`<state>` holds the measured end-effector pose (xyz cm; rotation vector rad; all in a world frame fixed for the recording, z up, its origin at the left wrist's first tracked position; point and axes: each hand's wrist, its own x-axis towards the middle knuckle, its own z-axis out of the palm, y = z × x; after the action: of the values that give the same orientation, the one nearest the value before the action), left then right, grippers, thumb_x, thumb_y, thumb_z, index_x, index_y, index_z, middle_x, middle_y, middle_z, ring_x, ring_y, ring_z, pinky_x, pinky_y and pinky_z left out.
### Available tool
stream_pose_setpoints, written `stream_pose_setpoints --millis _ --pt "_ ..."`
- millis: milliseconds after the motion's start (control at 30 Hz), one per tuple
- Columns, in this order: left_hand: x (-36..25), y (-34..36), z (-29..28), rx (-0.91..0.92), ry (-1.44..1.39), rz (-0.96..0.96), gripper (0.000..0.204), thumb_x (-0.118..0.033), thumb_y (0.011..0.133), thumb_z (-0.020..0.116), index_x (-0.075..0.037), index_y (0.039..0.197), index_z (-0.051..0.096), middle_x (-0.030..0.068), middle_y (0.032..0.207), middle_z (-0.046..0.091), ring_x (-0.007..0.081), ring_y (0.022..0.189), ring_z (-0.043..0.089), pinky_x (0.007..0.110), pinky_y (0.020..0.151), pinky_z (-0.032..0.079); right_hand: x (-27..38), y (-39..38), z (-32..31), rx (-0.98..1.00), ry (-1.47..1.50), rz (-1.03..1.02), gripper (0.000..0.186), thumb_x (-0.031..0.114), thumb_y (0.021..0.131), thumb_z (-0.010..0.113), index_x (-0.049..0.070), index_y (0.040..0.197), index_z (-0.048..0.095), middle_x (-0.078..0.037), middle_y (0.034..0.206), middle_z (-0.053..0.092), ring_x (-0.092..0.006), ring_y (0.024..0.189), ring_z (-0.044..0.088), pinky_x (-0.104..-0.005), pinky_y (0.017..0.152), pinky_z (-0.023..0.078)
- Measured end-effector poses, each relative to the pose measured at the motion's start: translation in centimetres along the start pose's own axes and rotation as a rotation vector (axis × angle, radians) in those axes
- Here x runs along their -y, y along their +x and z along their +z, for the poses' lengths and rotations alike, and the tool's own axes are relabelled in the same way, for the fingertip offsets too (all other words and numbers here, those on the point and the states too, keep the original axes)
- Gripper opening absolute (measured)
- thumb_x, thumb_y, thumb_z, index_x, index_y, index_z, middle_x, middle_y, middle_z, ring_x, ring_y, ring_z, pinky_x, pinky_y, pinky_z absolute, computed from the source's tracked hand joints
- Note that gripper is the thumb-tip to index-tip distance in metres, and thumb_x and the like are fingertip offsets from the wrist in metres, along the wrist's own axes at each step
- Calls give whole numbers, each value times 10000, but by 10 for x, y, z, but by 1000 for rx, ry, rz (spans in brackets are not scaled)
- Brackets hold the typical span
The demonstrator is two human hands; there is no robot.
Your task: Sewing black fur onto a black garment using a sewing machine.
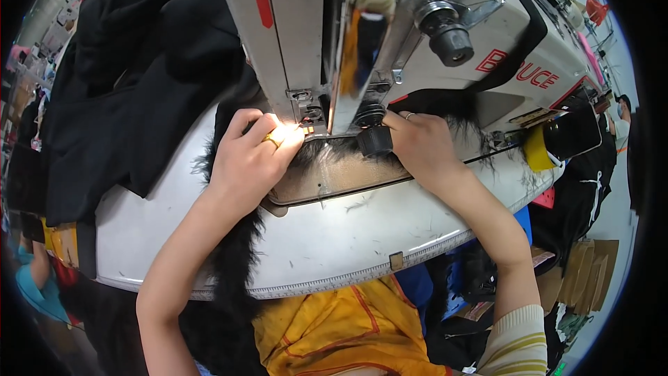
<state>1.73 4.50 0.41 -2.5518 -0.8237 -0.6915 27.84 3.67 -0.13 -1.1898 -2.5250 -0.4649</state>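
A white industrial sewing machine (278, 42) stands over the table, its lamp lighting the spot by the presser foot. Black fur trim (236, 257) runs from below the foot, past my left wrist and down over the table's near edge. My left hand (254, 157), a ring on one finger, is closed on the fur trim just left of the foot. On the other side, my right hand (426, 146) is curled over the black furry material beside a black knob (376, 141). Its fingertips are partly hidden by the machine.
A big heap of black fabric (153, 83) covers the table's left side. Loose fur tufts lie on the white tabletop (334, 244), which has a measuring tape along its near edge. At right is a yellow and black container (543, 146). A yellow-orange cloth (334, 327) covers my lap.
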Motion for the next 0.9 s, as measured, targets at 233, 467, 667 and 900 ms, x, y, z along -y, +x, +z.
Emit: stream_pose_setpoints --millis 233,467,667,900 --pt "-6 -5 -11 72 33 -88 242 -70 677 609 -77 914 656 6 855 642 141 924 568 408 916 406 1 -1 0 14 23 13 468 123 755 533 189 1217 563 45 1021 616 -119 671 625 -236 605 500" --pt "32 0 3 150 46 -50 204 -77 743 549 -113 909 663 -2 895 644 161 985 584 463 984 359 -3 5 1 141 -116 61 445 113 788 517 201 1221 564 28 1040 621 -133 631 631 -255 570 498" --pt "-14 -21 -29 117 -164 89 252 -94 742 593 -76 988 643 -5 950 629 118 922 596 342 955 420 32 -38 -69 494 -168 29 528 110 741 557 138 1268 542 -94 1203 585 -174 610 620 -296 581 495" --pt "-9 -23 -31 39 -845 -156 254 -17 809 568 -23 1057 621 93 1098 620 237 1056 583 382 981 416 40 -30 -59 307 55 -199 500 112 721 548 16 1211 531 -105 1252 526 -243 1027 523 -332 816 484"
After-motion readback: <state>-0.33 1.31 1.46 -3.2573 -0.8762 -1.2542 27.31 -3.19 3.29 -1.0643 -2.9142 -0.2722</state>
